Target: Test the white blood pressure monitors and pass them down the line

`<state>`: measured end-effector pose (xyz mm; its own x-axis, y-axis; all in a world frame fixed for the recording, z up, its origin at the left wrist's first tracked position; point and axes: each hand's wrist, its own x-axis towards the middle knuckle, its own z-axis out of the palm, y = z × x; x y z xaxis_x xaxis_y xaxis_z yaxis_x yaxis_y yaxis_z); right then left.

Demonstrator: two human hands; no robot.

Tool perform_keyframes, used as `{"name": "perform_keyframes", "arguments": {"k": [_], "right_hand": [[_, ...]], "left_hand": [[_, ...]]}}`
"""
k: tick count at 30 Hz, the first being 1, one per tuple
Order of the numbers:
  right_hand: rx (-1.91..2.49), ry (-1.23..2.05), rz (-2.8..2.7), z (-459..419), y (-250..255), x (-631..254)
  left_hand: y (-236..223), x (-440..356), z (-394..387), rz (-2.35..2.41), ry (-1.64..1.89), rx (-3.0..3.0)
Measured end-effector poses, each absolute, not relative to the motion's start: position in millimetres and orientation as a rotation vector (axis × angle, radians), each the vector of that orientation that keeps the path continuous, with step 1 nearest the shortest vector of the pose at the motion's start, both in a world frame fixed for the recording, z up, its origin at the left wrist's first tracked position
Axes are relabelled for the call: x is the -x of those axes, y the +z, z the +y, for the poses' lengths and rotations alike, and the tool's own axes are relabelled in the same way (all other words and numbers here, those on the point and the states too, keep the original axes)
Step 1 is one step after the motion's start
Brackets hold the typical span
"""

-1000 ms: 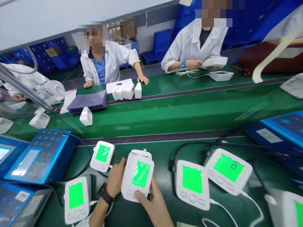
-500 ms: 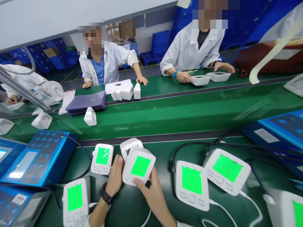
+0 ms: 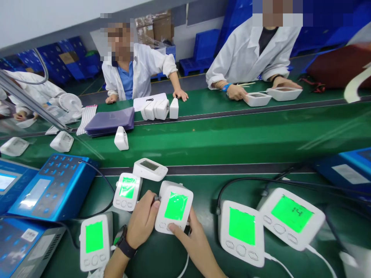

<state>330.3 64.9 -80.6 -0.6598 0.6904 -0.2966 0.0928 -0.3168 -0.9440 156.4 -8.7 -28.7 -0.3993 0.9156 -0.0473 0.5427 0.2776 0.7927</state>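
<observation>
My right hand (image 3: 195, 235) holds a white blood pressure monitor (image 3: 177, 206) with a lit green screen. The thumb lies on its front by the buttons, the fingers behind its right side. On the monitor's left side, my left hand (image 3: 142, 220) is closed on a small dark hose plug (image 3: 157, 198) at the casing; whether it is fully seated I cannot tell. Just beyond lies another monitor (image 3: 150, 170) with a dark screen. Lit monitors stand to the left, one farther back (image 3: 126, 192) and one nearer (image 3: 95, 242).
On the right, two more lit monitors, one upright (image 3: 242, 233) and one tilted (image 3: 292, 219), trail white cables. Blue testers (image 3: 53, 191) with black hoses stand left. Behind runs a green conveyor (image 3: 220, 143) carrying a white unit (image 3: 121, 138). Two co-workers in white coats stand across it.
The dark-screened monitor, earlier behind the held one, now lies apart on the table. My left hand has closed on the plug at the held monitor's side. The view has shifted slightly.
</observation>
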Motion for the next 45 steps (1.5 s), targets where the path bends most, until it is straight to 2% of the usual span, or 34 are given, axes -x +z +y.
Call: {"name": "perform_keyframes", "arguments": {"k": [9, 17, 21, 24, 28, 31, 35, 42, 45], "right_hand": [[1.023, 1.93, -1.908, 76, -73, -346], [0.896, 1.995, -1.97, 82, -71, -354], [0.847, 2.061, -1.84, 81, -73, -356], [0.91, 2.065, -1.829, 79, -77, -357], [0.964, 2.024, -1.872, 77, -83, -358], [0.947, 2.092, -1.806, 78, -85, -357], [0.941, 2.159, -1.76, 78, -87, -355], [1.06, 1.984, -1.741, 83, -81, -348], [1.133, 1.884, -1.783, 88, -75, -343]], "left_hand": [[2, -131, -16, 1.938, 0.432, -1.378], [18, -131, -14, 1.859, 0.306, -1.473], [18, -118, 4, 1.849, 0.473, -1.703], [12, -95, 33, 2.16, 0.566, -1.676], [1, -67, 74, 2.444, 0.416, -1.491], [3, -55, 88, 2.37, 0.3, -1.431], [22, -54, 109, 2.143, 0.293, -1.635], [33, -49, 259, 2.094, 0.317, -2.037], [36, -21, 295, 2.177, 0.197, -2.102]]}}
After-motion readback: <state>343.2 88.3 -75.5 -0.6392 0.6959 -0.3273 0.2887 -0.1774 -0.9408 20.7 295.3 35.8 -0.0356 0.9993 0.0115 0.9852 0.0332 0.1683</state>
